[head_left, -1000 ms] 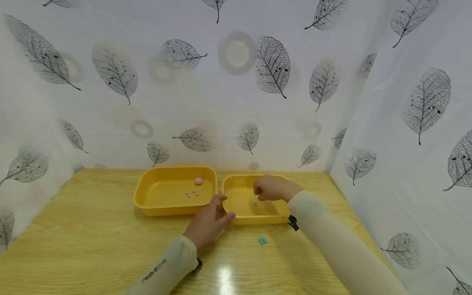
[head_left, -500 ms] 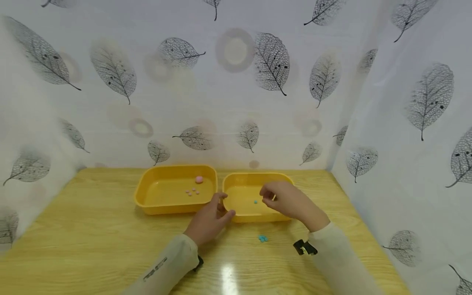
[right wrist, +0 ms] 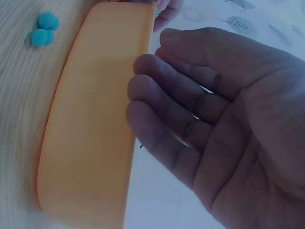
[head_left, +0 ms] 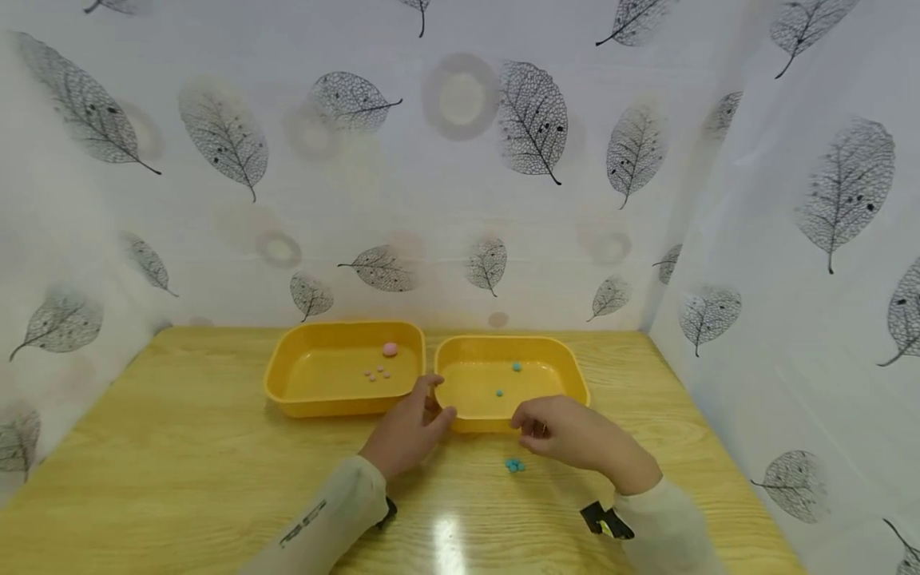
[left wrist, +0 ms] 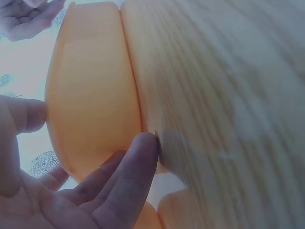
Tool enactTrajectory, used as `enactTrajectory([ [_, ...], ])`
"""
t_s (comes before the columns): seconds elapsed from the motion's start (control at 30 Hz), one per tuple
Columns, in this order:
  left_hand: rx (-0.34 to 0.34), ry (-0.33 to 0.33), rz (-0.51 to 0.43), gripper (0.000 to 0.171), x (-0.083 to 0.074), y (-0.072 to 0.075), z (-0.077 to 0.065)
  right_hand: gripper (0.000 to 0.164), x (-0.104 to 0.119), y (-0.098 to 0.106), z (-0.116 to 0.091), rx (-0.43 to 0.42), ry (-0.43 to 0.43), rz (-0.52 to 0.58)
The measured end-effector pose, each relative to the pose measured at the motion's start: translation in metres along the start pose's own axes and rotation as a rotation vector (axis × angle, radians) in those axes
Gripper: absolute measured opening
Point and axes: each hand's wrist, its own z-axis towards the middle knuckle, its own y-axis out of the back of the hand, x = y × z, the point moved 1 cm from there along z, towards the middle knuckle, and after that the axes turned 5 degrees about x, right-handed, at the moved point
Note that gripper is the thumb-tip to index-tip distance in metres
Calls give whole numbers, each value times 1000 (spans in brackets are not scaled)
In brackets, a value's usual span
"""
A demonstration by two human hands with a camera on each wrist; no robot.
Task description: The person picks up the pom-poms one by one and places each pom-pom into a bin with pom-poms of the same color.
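Observation:
My left hand (head_left: 406,427) holds the near left corner of the right yellow tray (head_left: 460,423), its thumb on one side and its fingers on another. Over that tray's front edge, my right hand (head_left: 575,431) hangs with loosely bent fingers; in the right wrist view its palm (right wrist: 228,143) faces the camera and holds nothing. Inside the tray lie two blue balls, a back one (head_left: 517,367) and a front one (head_left: 499,393). A small cluster of blue balls (head_left: 514,465) sits on the table below the right fingertips.
To the left, a second yellow tray (head_left: 316,407) contains a larger pink ball (head_left: 390,349) and several tiny pink pieces (head_left: 372,378). Both trays stand on a wood-grain table (head_left: 180,463), backed and flanked by white leaf-printed sheeting (head_left: 460,200).
My right hand has drawn back from inside the right tray to its front edge, its fingers loosening. The back blue ball is now uncovered there. My left hand stays put.

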Motion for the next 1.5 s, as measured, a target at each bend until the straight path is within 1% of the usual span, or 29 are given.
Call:
enactTrajectory([
  [0.1,7,1,-5,60,-2,1,-1,10,-2,-6,1,70,-8,-15],
  [0.2,11,5,-14,60,-3,2,-2,8,-4,-13,3,132,-41,-32],
  [0.23,11,7,-15,60,-3,3,-2,7,-5,-16,3,140,-57,-45],
  [0.4,3,18,-11,60,-3,3,-1,14,-11,-31,9,142,-125,-72],
  [0.53,1,17,-7,61,-3,3,-2,17,-10,-37,14,140,-143,-63],
  [0.87,4,15,0,64,-2,6,-4,15,-5,-40,19,136,-135,-89],
  [1.03,11,-5,10,61,1,3,-2,15,-7,-43,18,124,-132,-82],
  [1.37,10,-9,20,58,1,2,-2,22,-9,-46,16,106,-125,-66],
  [1.5,7,-14,19,57,0,2,-2,24,-6,-43,16,101,-94,-81],
])
